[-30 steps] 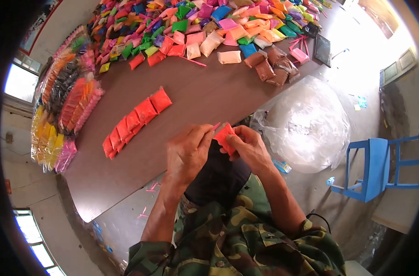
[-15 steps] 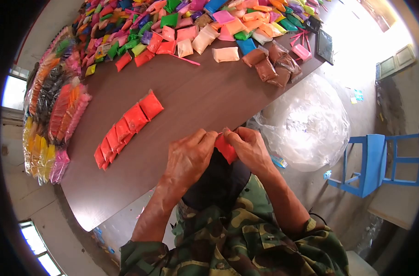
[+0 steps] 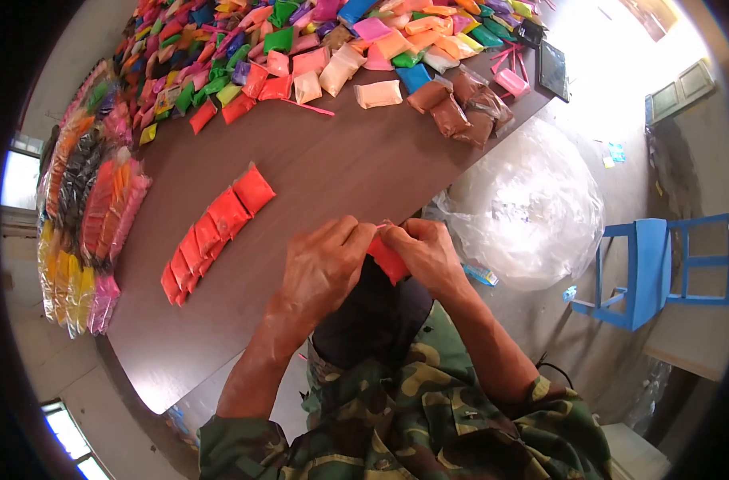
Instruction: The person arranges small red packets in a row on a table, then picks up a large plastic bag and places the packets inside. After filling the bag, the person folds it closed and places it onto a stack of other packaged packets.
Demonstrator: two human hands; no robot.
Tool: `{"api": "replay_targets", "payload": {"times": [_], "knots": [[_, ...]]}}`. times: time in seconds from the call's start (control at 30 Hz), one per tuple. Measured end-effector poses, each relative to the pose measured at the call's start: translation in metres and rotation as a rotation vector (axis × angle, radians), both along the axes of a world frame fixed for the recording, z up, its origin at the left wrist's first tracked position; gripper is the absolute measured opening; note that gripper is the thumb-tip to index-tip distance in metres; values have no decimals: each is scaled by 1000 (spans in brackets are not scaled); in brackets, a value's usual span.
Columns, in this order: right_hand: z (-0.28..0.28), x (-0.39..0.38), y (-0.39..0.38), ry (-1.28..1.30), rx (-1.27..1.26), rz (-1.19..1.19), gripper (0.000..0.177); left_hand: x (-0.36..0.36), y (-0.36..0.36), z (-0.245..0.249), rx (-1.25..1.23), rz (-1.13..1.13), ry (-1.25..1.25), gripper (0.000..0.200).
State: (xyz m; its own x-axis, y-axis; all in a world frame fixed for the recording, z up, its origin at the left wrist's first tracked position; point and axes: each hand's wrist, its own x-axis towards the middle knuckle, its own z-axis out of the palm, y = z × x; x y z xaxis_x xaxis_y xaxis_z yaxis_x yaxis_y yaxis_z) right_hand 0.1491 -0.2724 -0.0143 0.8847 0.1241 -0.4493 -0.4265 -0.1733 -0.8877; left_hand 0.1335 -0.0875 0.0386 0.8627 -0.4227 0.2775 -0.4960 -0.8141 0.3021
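Note:
Between my two hands hangs a small red packet (image 3: 389, 261), just off the table's near edge and above my lap. My left hand (image 3: 326, 260) is closed, its thumb and forefinger pinching the packet's top edge. The fingers of my right hand (image 3: 422, 250) are pinched around the packet's upper right side. My fingers partly hide its top. A row of red packets (image 3: 212, 230), overlapping one another, lies on the brown table (image 3: 316, 168) to the left of my hands.
A big heap of colourful packets (image 3: 276, 40) covers the table's far side. Brown packets (image 3: 452, 116) and a dark tablet (image 3: 553, 70) lie at the right. Bundled packets in clear wrap (image 3: 112, 208) line the left edge. A large plastic bag (image 3: 532, 216) and blue chair (image 3: 648, 272) stand right.
The view has shifted slightly. Both hands keep their pinch on the red packet, with only a small change in finger position. The row on the table is otherwise the same.

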Motion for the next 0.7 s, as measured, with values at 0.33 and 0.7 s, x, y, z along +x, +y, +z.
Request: {"api": "replay_targets", "payload": {"times": [0.33, 0.7], "knots": [[-4, 3, -3, -24, -73, 34, 48, 7, -7, -9, 113, -75, -26, 25], [-17, 2, -1, -48, -25, 7, 47, 7, -1, -10, 180, -44, -82, 21]]}}
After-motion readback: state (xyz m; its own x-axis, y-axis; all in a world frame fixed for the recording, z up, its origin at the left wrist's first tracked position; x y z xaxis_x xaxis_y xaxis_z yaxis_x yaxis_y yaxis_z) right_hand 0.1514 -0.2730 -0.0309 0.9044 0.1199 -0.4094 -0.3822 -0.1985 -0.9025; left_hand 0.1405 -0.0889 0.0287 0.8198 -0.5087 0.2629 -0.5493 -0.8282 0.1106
